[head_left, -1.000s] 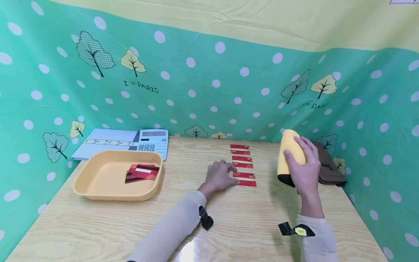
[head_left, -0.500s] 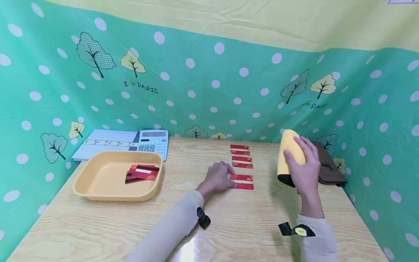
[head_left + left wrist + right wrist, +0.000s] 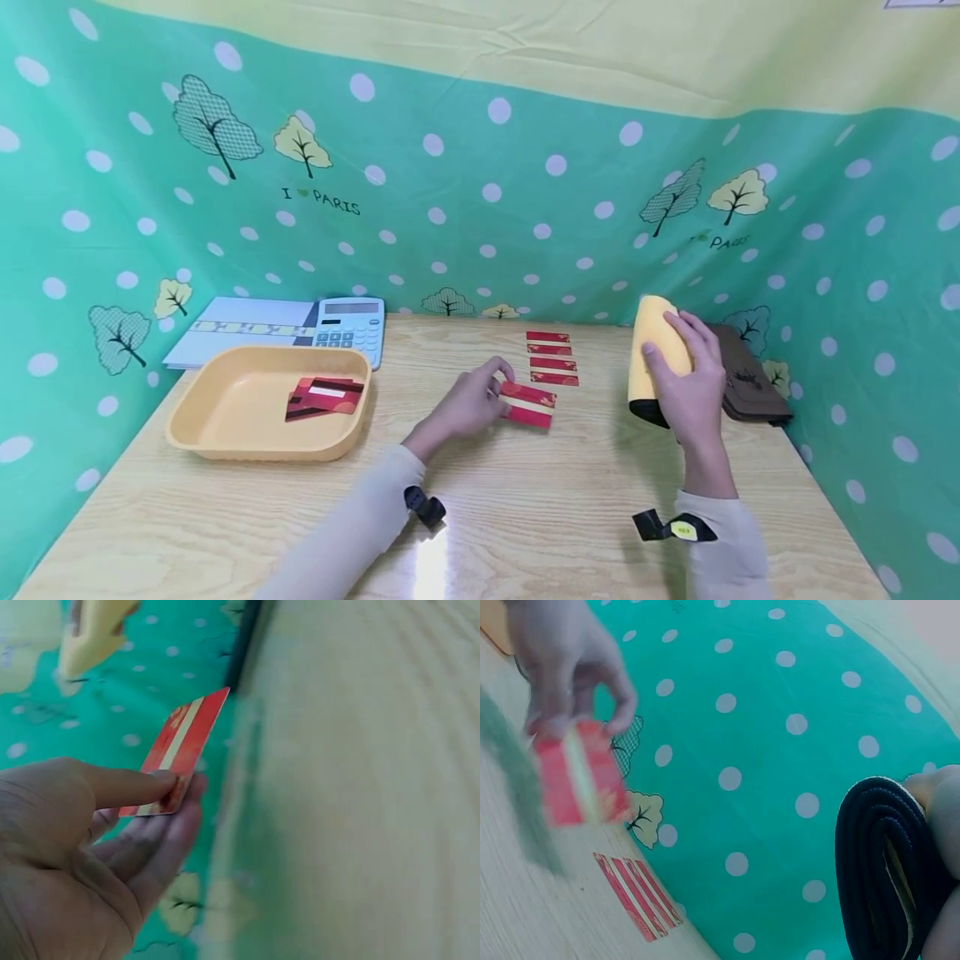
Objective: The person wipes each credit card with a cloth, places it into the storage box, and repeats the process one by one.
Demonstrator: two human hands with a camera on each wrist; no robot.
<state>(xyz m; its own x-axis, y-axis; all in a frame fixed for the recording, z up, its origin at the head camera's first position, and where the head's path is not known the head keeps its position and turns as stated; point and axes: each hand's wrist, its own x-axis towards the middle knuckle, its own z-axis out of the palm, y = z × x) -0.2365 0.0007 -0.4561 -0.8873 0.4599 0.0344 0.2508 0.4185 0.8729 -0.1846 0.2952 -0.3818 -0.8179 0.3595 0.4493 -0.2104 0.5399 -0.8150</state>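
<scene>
My left hand (image 3: 467, 406) pinches a red card (image 3: 531, 405) with a cream stripe between thumb and fingers. In the left wrist view this card (image 3: 174, 750) is off the wooden table, tilted. Red-and-cream cards (image 3: 553, 371) lie in a column on the table, beyond the held one. My right hand (image 3: 692, 387) grips a rolled yellow item (image 3: 654, 350), held upright above the table. Its dark layered end (image 3: 877, 862) shows in the right wrist view; what exactly it is, I cannot tell.
At left stands a shallow yellow tray (image 3: 217, 400) with red and black cards (image 3: 326, 395) in it. Behind it are a blue calculator (image 3: 352, 329) and a pale folder (image 3: 251, 317). A brown wallet-like case (image 3: 753, 379) lies at the right, against the polka-dot cloth (image 3: 885, 267).
My left hand has slid the nearest card toward me, then lifted it and drawn it left. My right hand, still holding the yellow roll, has shifted slightly left.
</scene>
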